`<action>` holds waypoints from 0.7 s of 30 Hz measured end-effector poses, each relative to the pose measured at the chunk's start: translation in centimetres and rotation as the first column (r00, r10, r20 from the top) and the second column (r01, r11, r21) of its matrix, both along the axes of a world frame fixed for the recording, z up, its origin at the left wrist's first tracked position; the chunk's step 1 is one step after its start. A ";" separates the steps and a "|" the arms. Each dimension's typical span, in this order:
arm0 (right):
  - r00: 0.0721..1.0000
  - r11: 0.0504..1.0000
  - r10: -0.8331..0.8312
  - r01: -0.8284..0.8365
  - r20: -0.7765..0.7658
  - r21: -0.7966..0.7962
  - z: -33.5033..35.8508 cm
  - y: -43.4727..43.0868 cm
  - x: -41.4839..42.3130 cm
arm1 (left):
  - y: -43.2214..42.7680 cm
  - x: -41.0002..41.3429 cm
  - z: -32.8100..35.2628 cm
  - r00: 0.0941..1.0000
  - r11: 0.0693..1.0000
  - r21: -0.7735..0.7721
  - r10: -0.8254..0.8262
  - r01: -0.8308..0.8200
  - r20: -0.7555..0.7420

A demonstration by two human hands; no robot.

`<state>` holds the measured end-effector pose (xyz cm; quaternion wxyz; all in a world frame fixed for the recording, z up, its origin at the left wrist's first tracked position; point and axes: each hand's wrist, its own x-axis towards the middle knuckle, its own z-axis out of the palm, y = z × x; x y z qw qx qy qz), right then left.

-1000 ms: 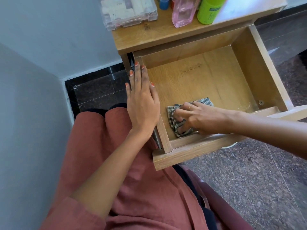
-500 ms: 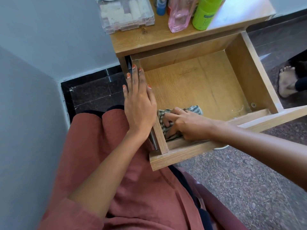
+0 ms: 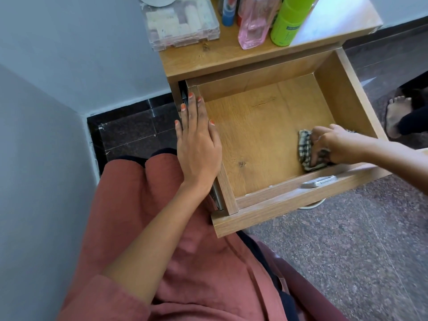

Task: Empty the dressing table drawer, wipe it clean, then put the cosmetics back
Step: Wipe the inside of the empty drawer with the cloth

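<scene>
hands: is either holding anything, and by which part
The right hand grips the checked cloth by its bunched right end; left hand rests on the drawer's left wall, holding nothing.

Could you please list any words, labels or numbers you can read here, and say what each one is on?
Green bottle: dark label, print too blurred to read.
Blue tube: markings too small to read.
No legible text anywhere else.

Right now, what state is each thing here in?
drawer, pulled out, no cosmetics inside.
cloth, crumpled, on the drawer floor near the front right corner.
left hand, flat on the drawer's left wall, fingers straight.
right hand, gripping the cloth.
green bottle, upright on the tabletop.
pink bottle, upright beside it.
</scene>
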<state>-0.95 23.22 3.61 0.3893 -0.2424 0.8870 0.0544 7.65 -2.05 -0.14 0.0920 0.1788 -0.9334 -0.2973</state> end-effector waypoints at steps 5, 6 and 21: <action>0.998 1.000 -0.009 0.009 -0.055 -0.015 -0.2 0.5 0.1 | 0.1 0.0 -0.1 1.000 1.000 0.000 0.001 -0.001 -0.003; 0.997 1.000 -0.002 0.001 -0.076 -0.005 -0.1 0.3 0.3 | 0.1 0.0 -0.1 1.000 1.000 0.000 0.002 -0.002 -0.004; 0.976 0.970 0.176 -0.194 -0.129 -0.147 -0.9 -10.7 6.2 | 0.0 0.0 -0.1 1.000 1.000 -0.006 0.001 -0.001 -0.002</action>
